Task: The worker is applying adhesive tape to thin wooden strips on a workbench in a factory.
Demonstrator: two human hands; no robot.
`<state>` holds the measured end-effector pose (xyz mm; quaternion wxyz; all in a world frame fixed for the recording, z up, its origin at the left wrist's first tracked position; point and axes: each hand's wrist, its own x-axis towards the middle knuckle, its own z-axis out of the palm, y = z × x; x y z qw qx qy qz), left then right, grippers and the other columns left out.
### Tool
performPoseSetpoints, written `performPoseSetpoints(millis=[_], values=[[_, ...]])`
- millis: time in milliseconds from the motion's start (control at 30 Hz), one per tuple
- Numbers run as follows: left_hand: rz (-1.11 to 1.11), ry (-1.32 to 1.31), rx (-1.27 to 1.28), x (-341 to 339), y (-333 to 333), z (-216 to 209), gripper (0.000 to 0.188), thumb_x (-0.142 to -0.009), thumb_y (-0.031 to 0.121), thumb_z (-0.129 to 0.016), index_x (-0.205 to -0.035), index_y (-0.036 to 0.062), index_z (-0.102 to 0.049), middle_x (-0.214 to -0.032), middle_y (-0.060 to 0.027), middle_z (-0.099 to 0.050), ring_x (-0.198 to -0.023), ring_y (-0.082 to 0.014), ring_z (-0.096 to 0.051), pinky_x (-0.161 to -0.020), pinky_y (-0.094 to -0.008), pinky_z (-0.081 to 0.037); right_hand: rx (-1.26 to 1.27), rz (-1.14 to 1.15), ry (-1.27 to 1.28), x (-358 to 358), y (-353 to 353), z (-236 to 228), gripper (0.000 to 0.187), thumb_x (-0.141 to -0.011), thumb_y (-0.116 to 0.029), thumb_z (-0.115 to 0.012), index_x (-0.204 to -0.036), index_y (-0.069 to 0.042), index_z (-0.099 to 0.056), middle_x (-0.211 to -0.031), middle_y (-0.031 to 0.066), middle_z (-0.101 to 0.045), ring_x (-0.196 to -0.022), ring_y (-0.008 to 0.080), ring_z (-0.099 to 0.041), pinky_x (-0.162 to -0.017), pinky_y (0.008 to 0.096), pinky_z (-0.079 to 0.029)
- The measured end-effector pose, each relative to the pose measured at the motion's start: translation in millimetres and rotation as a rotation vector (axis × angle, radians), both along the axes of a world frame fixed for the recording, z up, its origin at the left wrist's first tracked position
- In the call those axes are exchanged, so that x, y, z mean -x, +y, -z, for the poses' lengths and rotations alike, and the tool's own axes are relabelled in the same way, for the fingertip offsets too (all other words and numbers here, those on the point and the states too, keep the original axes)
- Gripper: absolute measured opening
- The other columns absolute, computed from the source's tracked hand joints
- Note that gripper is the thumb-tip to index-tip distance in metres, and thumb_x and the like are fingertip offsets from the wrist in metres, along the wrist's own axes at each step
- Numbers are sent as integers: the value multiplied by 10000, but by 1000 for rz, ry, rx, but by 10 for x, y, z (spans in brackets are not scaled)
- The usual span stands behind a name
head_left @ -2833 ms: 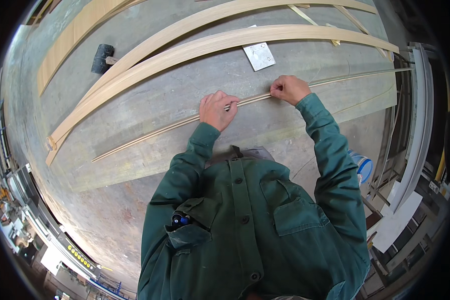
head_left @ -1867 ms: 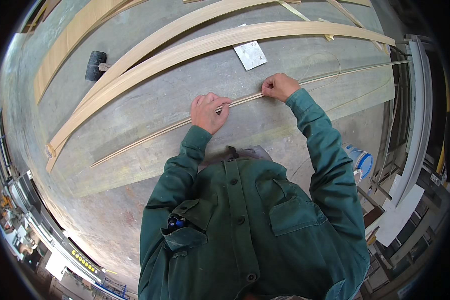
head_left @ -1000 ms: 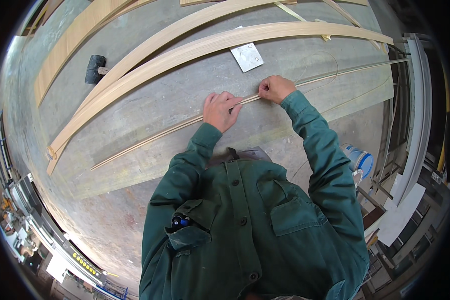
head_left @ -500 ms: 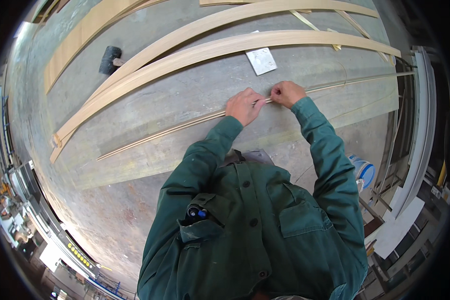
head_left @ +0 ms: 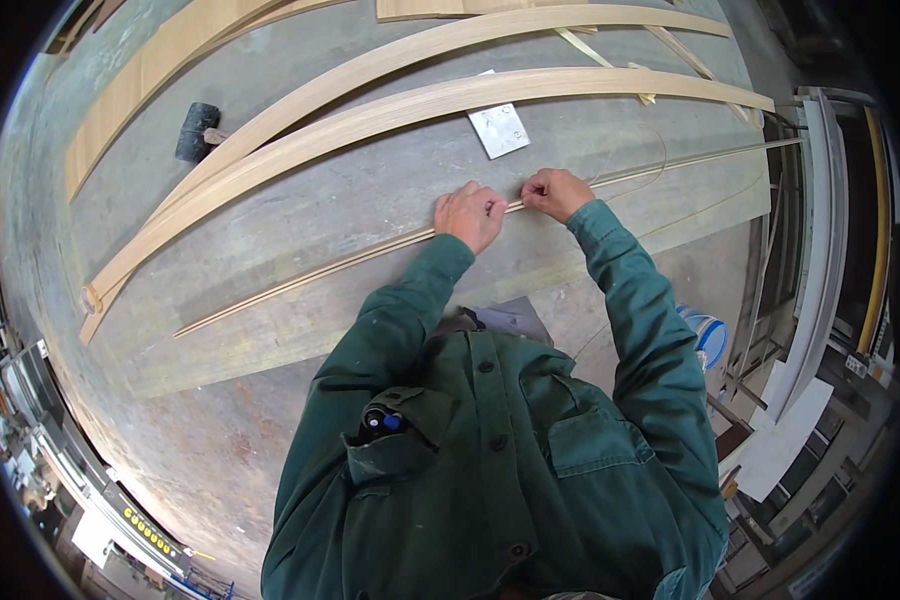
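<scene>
The person is wearing a dark green work jacket with long sleeves running up toward twelve o'clock and ending in plain cuffs at the bare left hand and right hand. Dark round buttons are running down the jacket's front placket, with flapped chest pockets sitting on both sides, and a black pen with a blue tip is poking out of the pocket at nine o'clock of the placket

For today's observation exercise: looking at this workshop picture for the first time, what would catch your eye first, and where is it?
First, the two hands close together at the centre: the left hand and right hand both pinch a long thin wooden strip lying across the grey workbench. Beyond them, wide pale curved wooden slats sweep across the bench, with a black mallet at the far left.
</scene>
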<state>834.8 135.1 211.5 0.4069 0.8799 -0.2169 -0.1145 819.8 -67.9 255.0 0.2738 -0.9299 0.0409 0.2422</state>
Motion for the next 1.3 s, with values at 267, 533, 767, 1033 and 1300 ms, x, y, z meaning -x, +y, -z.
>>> performPoseSetpoints(millis=[267, 533, 767, 1033, 1300], values=[[-37, -18, -22, 89, 22, -40, 68, -811, 227, -677, -839, 170, -652, -799, -8, -595, -837, -228, -594, -910, -407, -376, 76, -64, 13, 79, -952, -288, 158, -804, -277, -650, -862, -145, -715, -886, 90, -687, -833, 302, -648, -709, 405, -513], [-212, -82, -100, 384, -328, -26, 72, -843, 165, -644, -908, 139, -627, -859, -22, -599, -877, -220, -593, -1021, -490, -310, -158, -34, -17, 143, -1742, -190, 170, -817, -273, -653, -853, -113, -698, -855, 96, -676, -812, 292, -641, -699, 391, -499], [-194, -71, -31, 350, -721, -98, 117, -807, 206, -709, -895, 143, -665, -854, -11, -600, -897, -203, -589, -1039, -468, -276, -224, -20, 56, 100, -1832, -20, 161, -817, -244, -652, -840, -88, -687, -808, 85, -674, -761, 265, -643, -685, 365, -502], [-224, -54, -18, 371, -698, -42, 104, -792, 212, -725, -873, 164, -681, -842, 5, -606, -885, -189, -592, -1029, -454, -280, -226, 35, 128, 55, -1821, 62, 157, -798, -224, -672, -825, -71, -690, -739, 76, -672, -683, 219, -635, -661, 344, -505], [-217, -73, -23, 374, -691, -42, 100, -786, 217, -727, -863, 169, -686, -838, 9, -602, -886, -185, -588, -1026, -456, -284, -237, 61, 171, 39, -1793, 81, 123, -775, -167, -694, -823, -54, -696, -727, 75, -671, -665, 206, -628, -654, 329, -509]])
